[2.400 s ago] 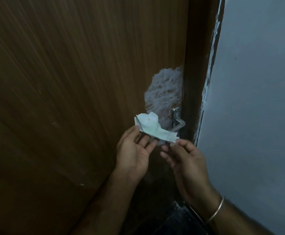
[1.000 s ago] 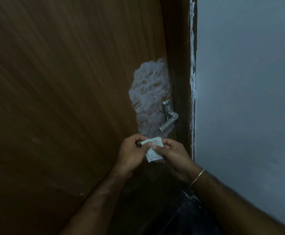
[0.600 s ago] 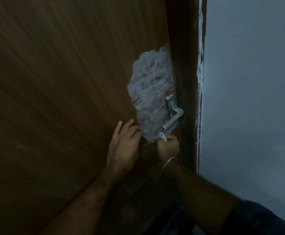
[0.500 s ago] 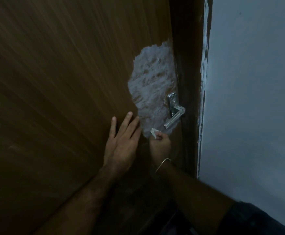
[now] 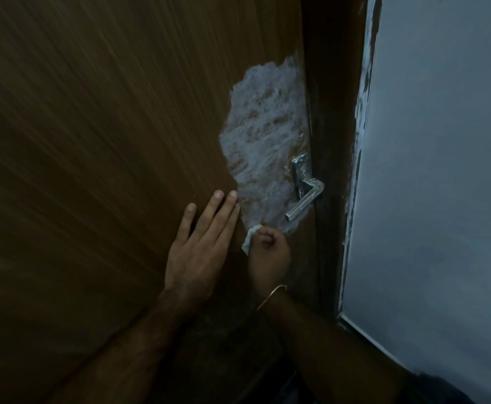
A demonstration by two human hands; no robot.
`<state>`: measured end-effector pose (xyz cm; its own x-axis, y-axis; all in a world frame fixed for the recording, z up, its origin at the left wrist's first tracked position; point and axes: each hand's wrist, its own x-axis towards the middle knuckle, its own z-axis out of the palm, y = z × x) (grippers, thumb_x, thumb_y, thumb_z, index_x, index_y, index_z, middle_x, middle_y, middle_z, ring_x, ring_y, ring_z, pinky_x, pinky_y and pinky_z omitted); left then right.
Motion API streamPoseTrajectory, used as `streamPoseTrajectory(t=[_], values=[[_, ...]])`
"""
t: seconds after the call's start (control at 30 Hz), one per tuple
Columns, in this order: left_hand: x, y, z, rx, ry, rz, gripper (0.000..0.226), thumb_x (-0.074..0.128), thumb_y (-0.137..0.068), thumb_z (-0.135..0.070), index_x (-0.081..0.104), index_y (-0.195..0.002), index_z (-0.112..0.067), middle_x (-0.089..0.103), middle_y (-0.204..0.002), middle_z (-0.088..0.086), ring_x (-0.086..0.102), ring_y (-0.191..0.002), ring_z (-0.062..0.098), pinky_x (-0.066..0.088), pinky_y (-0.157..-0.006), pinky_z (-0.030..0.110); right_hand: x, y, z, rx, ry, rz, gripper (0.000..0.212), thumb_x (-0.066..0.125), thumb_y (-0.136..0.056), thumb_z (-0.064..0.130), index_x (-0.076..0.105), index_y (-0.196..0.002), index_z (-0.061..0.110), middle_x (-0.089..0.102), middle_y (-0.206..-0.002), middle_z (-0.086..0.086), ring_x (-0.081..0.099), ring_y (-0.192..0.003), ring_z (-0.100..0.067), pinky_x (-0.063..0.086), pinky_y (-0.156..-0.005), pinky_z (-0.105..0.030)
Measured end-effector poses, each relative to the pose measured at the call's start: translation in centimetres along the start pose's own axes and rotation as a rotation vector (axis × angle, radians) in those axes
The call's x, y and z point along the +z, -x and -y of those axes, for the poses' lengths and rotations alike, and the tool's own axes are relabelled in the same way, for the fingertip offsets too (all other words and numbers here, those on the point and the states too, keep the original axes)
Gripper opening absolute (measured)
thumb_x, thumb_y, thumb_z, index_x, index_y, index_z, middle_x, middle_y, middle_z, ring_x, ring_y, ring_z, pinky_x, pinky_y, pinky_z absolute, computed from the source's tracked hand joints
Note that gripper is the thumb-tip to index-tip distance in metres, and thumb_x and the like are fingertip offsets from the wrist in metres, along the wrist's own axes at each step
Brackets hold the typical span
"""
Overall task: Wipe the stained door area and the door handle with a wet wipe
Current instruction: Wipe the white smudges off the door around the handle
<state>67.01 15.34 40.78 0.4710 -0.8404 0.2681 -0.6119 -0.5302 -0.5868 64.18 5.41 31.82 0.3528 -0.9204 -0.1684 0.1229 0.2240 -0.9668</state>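
Wipe at the stain's lower edge
Right hand (image 5: 269, 255) grips wipe (image 5: 249, 239) below stain (image 5: 263, 141), mid-frame; left hand (image 5: 200, 252) flat, open on door (image 5: 107, 141).

It is dim in here, everything cast in a murky brown and blue-grey. The brightest part is the pale wall (image 5: 442, 170) filling the right of the frame, flat and evenly lit with no glare. The wooden door (image 5: 92, 141) darkens toward the lower left and bottom, where detail sinks into shadow. The white stain (image 5: 261, 135) and the metal handle (image 5: 305, 188) near the centre catch what light there is; the handle shows small bright glints. The door grain smears into streaks at the upper left, and straight edges lean with wide-angle distortion. The hands look soft, slightly blurred.
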Motion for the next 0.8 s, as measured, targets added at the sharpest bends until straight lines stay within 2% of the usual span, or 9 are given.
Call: streamPoseTrajectory(t=[0.13, 0.27, 0.33, 0.43, 0.5, 0.57, 0.6, 0.7, 0.8], values=[[0.3, 0.0, 0.0, -0.004, -0.023, -0.01, 0.086, 0.066, -0.084, -0.03, 0.022, -0.156, -0.012, 0.006, -0.168, 0.007, 0.0, -0.154, 0.024, -0.013, -0.119, 0.05, 0.1, 1.5, -0.4, 0.02, 0.035, 0.189, 0.014, 0.069, -0.088, 0.012, 0.067, -0.091, 0.025, 0.068, -0.089, 0.013, 0.066, -0.087, 0.002, 0.051, -0.07, -0.009], [0.4, 0.1, 0.0, -0.003, -0.037, -0.027, 0.089, 0.07, -0.084, -0.028, 0.023, -0.157, -0.012, 0.005, -0.168, 0.006, -0.001, -0.154, 0.024, -0.013, -0.12, 0.05, -0.4, -0.9, -0.1, 0.182, 0.136, -0.05, 0.013, 0.059, -0.092, 0.008, 0.071, -0.094, 0.011, 0.071, -0.1, -0.008, 0.066, -0.098, -0.025, 0.047, -0.08, -0.024], [0.4, 0.0, -0.1, -0.004, -0.041, -0.044, 0.089, 0.07, -0.083, -0.028, 0.023, -0.157, -0.011, 0.006, -0.168, 0.007, 0.0, -0.155, 0.024, -0.012, -0.12, 0.05, -0.1, -0.5, 0.3, 0.152, 0.094, 0.04, 0.012, 0.061, -0.09, 0.009, 0.071, -0.089, 0.017, 0.072, -0.099, -0.002, 0.067, -0.093, -0.018, 0.05, -0.078, -0.024], [0.3, 0.0, -0.1, 0.001, -0.028, -0.03, 0.094, 0.074, -0.079, -0.027, 0.022, -0.156, -0.011, 0.006, -0.168, 0.007, 0.002, -0.154, 0.025, -0.011, -0.12, 0.051, 0.1, 2.1, -0.6, 0.143, 0.043, 0.232, 0.016, 0.069, -0.087, 0.013, 0.067, -0.081, 0.027, 0.069, -0.083, 0.011, 0.067, -0.079, -0.001, 0.05, -0.063, -0.008], [0.4, 0.0, 0.0, 0.006, -0.005, -0.034, 0.095, 0.076, -0.077, -0.026, 0.024, -0.155, -0.011, 0.008, -0.168, 0.007, 0.003, -0.155, 0.025, -0.011, -0.121, 0.049, 0.0, 1.3, -0.9, 0.198, 0.083, 0.134, 0.011, 0.066, -0.088, 0.01, 0.069, -0.085, 0.021, 0.07, -0.085, 0.005, 0.068, -0.087, -0.015, 0.054, -0.069, -0.015], [0.4, -0.1, 0.1, 0.009, 0.007, -0.038, 0.096, 0.078, -0.076, -0.024, 0.025, -0.155, -0.011, 0.008, -0.168, 0.006, 0.003, -0.155, 0.025, -0.012, -0.121, 0.049, -0.3, -0.8, -0.1, 0.245, 0.136, 0.013, 0.012, 0.061, -0.089, 0.009, 0.072, -0.092, 0.014, 0.072, -0.096, -0.007, 0.067, -0.096, -0.027, 0.055, -0.088, -0.036], [0.4, -0.1, 0.1, 0.01, 0.009, -0.039, 0.097, 0.078, -0.075, -0.023, 0.025, -0.155, -0.011, 0.008, -0.168, 0.006, 0.004, -0.155, 0.025, -0.012, -0.121, 0.049, -0.4, -1.7, 0.4, 0.241, 0.132, -0.005, 0.014, 0.059, -0.088, 0.009, 0.072, -0.091, 0.015, 0.072, -0.097, -0.008, 0.067, -0.096, -0.028, 0.055, -0.089, -0.04], [0.6, -0.1, 0.0, 0.009, 0.006, -0.032, 0.099, 0.079, -0.074, -0.024, 0.024, -0.155, -0.011, 0.006, -0.168, 0.007, 0.003, -0.155, 0.025, -0.012, -0.12, 0.05, -0.4, -1.3, 0.7, 0.154, 0.087, 0.118, 0.012, 0.065, -0.088, 0.012, 0.069, -0.083, 0.022, 0.072, -0.09, 0.0, 0.07, -0.089, -0.019, 0.058, -0.08, -0.033], [0.6, -0.1, 0.1, 0.008, 0.02, -0.038, 0.099, 0.08, -0.073, -0.021, 0.026, -0.156, -0.012, 0.007, -0.168, 0.006, 0.004, -0.155, 0.025, -0.012, -0.12, 0.049, -1.1, -0.8, -0.5, 0.174, 0.126, 0.146, 0.01, 0.066, -0.089, 0.009, 0.073, -0.096, 0.01, 0.073, -0.1, -0.009, 0.069, -0.092, -0.02, 0.057, -0.085, -0.029]])
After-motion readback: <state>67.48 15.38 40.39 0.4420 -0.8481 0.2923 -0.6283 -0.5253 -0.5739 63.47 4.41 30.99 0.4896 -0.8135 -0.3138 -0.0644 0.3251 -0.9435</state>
